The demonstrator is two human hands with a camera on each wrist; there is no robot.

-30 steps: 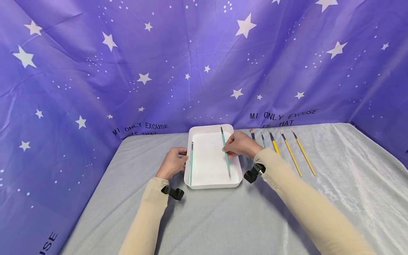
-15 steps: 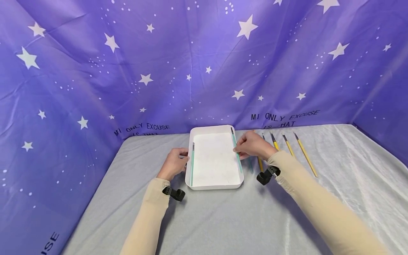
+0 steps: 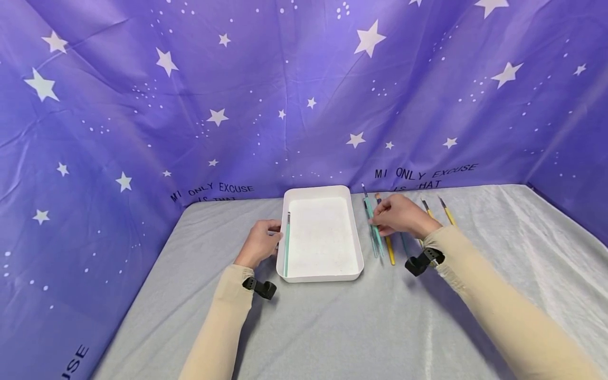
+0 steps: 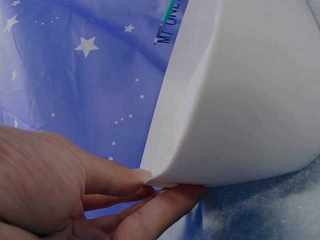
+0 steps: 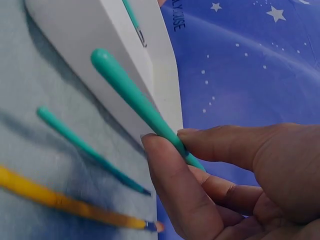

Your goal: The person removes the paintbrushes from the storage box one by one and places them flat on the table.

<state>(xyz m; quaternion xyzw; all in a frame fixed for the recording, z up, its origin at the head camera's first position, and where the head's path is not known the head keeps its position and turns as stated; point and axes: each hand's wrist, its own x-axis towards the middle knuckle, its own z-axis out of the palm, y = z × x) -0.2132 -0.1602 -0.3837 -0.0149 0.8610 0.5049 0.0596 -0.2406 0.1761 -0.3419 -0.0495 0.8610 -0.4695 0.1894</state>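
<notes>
With thumb and fingertips my right hand (image 3: 401,216) pinches a teal paintbrush (image 3: 379,244) just right of the white tray (image 3: 321,278). In the right wrist view its rounded handle end points up and left, and the fingers cover its middle. Beneath it another teal paintbrush (image 5: 80,142) lies on the cloth, beside a yellow paintbrush (image 5: 75,204). My left hand (image 3: 258,243) grips the tray's left edge, thumb on the rim and fingers under it in the left wrist view. Inside the tray, along its left wall, lies one teal paintbrush (image 3: 287,245).
Further right on the grey cloth (image 3: 342,327) are more yellow paintbrushes (image 3: 447,212), partly hidden by my right hand and sleeve. A purple star-patterned curtain (image 3: 266,153) hangs behind the table and along its sides.
My right hand has carried the teal paintbrush rightward from over the tray, across its right rim, to above the brushes on the cloth. The left hand stays at the tray's edge.
</notes>
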